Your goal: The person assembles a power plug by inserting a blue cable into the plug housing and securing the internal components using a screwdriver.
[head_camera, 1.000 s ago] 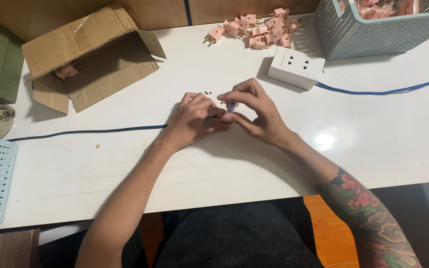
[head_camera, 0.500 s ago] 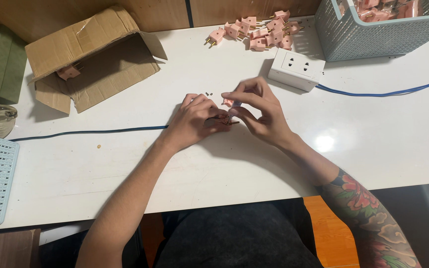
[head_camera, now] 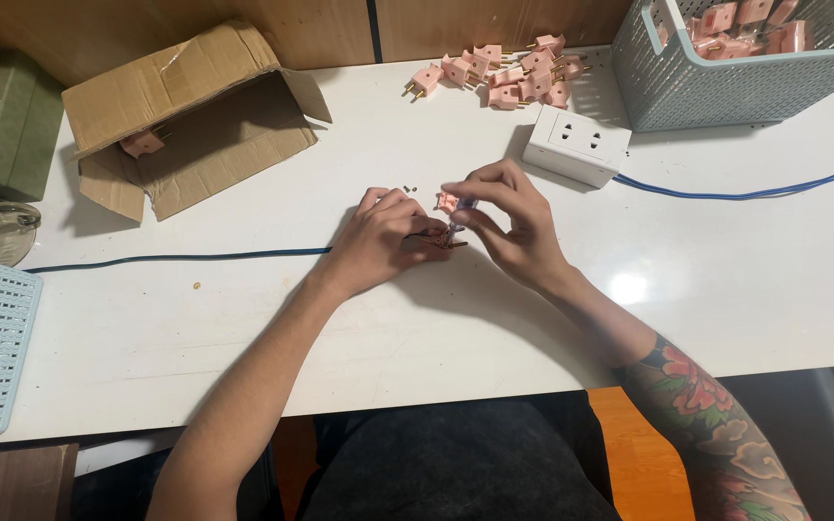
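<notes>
Pink plug [head_camera: 448, 202] pinched in right hand [head_camera: 514, 227] fingertips, left hand [head_camera: 381, 241] closed against it, perhaps gripping a small tool, too hidden to tell, white socket block [head_camera: 574, 145] just beyond right hand, pink plug pile [head_camera: 509, 75] farther back, cardboard box [head_camera: 185, 116] beyond left hand.

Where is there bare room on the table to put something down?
Bare patches: right of the hands, below the blue cable; and front left, between the dark cable and the table edge. Crowded: the back, with box, plug pile, socket and basket.
</notes>
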